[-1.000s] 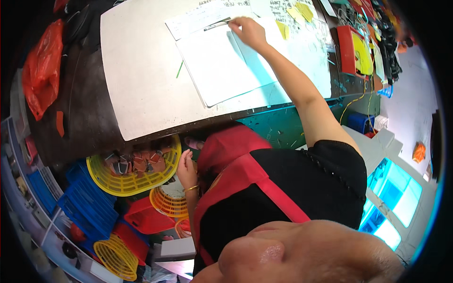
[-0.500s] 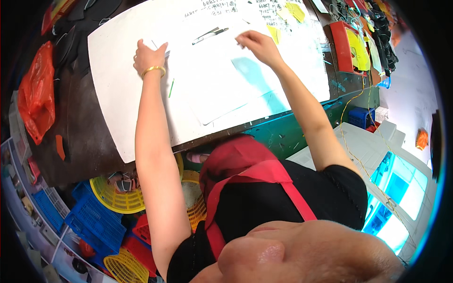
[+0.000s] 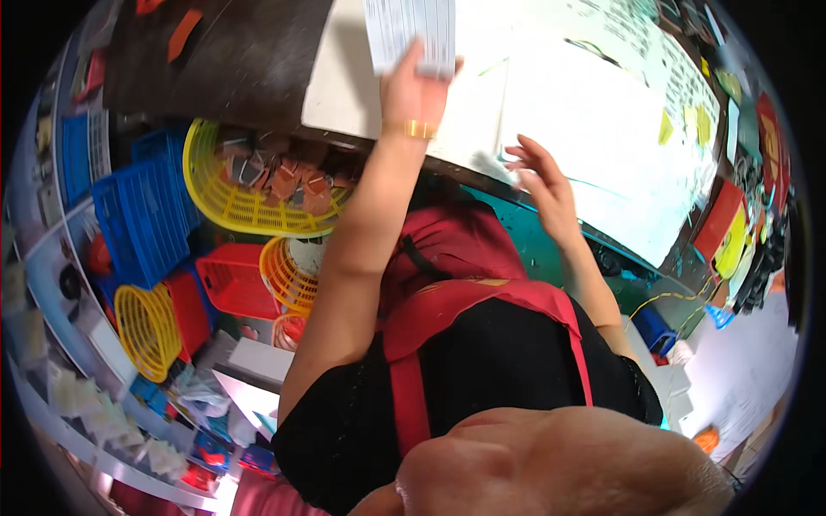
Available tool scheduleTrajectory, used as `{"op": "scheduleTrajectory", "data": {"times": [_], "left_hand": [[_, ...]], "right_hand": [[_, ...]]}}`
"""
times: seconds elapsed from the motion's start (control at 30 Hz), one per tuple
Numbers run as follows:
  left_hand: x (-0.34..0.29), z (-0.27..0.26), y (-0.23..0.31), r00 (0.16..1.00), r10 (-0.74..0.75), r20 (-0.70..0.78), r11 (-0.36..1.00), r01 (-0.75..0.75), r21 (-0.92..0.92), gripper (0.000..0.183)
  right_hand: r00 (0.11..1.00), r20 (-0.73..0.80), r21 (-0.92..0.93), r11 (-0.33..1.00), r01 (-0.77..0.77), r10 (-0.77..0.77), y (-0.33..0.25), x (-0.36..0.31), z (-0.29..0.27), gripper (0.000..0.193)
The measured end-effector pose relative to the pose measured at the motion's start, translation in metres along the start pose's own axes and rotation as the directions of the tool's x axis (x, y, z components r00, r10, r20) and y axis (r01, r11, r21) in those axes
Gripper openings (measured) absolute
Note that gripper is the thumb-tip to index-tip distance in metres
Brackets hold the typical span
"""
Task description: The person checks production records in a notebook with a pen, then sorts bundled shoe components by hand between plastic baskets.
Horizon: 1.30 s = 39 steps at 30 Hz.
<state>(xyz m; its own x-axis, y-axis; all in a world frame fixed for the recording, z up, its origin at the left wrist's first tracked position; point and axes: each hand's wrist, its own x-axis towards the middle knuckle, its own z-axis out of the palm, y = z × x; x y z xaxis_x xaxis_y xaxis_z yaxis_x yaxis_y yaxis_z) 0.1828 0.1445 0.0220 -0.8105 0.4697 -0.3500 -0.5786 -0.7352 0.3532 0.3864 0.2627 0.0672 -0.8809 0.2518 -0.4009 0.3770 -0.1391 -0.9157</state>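
My left hand (image 3: 413,96), with a gold bracelet at the wrist, is closed on a printed paper slip (image 3: 411,33) and holds it up over the table. The thumb lies along the slip's near side. Close to the table's front edge, my right hand (image 3: 547,187) has its fingers apart and slightly curled. A small whitish, blurred thing (image 3: 492,165) is beside its fingertips; I cannot make out what it is. Under both hands spreads a large white sheet (image 3: 594,120) with handwriting along its far side. A dark pen (image 3: 592,50) rests on it.
The dark tabletop (image 3: 249,64) bears an orange scrap (image 3: 183,36) at left. Below the table edge sit a yellow basket (image 3: 258,211) of dark and brown pieces, blue crates (image 3: 142,215) and a red crate (image 3: 237,279). A red box (image 3: 721,219) stands at right.
The view has swung left. My left hand has come off the white sheet and now holds a printed slip. My right hand has drawn back toward the table's front edge, its fingers spread.
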Motion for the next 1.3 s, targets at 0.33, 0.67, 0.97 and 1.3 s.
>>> {"op": "scheduleTrajectory", "data": {"times": [0.33,0.67,0.97,1.3], "left_hand": [[-0.271,-0.252,0.067,0.939,-0.274,-0.209,0.809,0.342,0.478,0.032],[-0.120,-0.448,0.259,0.918,0.388,-0.082,-0.251,0.190,0.949,0.018],[-0.026,-0.466,0.339,0.971,0.220,0.090,-0.942,0.188,0.280,0.015],[0.011,-0.486,0.372,0.939,0.069,0.338,-0.986,0.013,0.167,0.010]], "right_hand": [[0.934,0.334,0.167,0.968,-0.186,0.122,0.090,0.083,0.266,0.027],[0.790,0.396,-0.232,0.883,-0.407,0.468,0.215,0.177,0.312,0.034],[0.688,0.638,-0.555,0.826,0.098,0.347,0.272,0.252,0.314,0.027],[0.720,0.639,-0.484,0.869,0.104,0.270,0.247,0.271,0.375,0.022]]}}
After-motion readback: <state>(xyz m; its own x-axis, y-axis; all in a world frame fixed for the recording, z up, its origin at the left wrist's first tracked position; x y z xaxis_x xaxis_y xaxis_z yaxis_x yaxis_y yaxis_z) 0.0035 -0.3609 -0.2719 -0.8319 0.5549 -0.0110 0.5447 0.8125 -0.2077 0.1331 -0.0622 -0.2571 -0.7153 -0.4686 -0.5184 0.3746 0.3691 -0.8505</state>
